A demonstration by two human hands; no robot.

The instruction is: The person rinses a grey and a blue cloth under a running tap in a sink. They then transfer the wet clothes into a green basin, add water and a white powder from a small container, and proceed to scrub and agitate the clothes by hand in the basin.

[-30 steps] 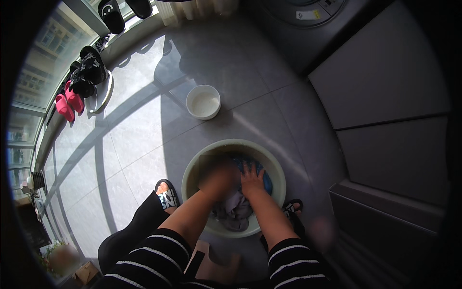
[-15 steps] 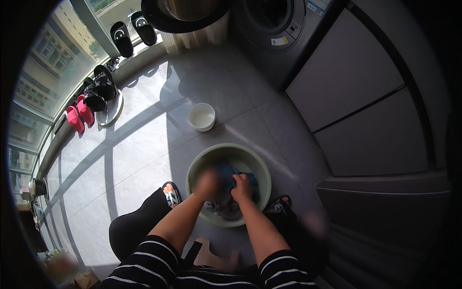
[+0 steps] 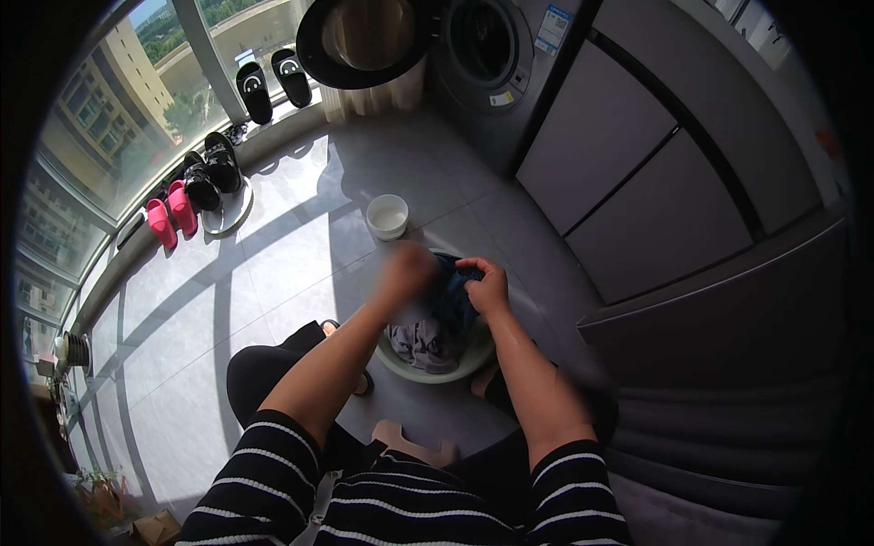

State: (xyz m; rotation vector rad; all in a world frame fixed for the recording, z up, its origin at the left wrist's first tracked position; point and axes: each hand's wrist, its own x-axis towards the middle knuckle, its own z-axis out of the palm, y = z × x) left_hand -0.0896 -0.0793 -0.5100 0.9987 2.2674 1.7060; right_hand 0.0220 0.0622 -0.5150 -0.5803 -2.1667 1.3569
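**Hands lifted, dark cloth gripped above the basin**

Both hands have risen since a second ago: then they were down inside the basin, now they are held above its far rim with a dark blue cloth [image 3: 452,296] stretched between them. The view has also tipped upward, so the washing machine [image 3: 482,45] and the row of shoes now show.

The right hand [image 3: 485,287] is closed, its fingers curled tight on the top edge of the cloth. The left hand [image 3: 407,271] is blurred by motion; it sits against the cloth and seems to grip it, but I cannot tell for certain. The cloth hangs from the hands down into the pale green basin [image 3: 460,362], which stands on the tiled floor [image 3: 273,273] between the person's feet. A lighter, grey-patterned piece [image 3: 421,341] lies lower in the basin. A small white bowl [image 3: 387,217] stands on the floor just beyond it, apart from the basin.

This looks like the scrubbing stage of a hand wash, with one part of the cloth being rubbed against another. The next move calls for a firm hold with both hands and short strokes kept over the basin, so that drips fall back into it and not onto the floor.
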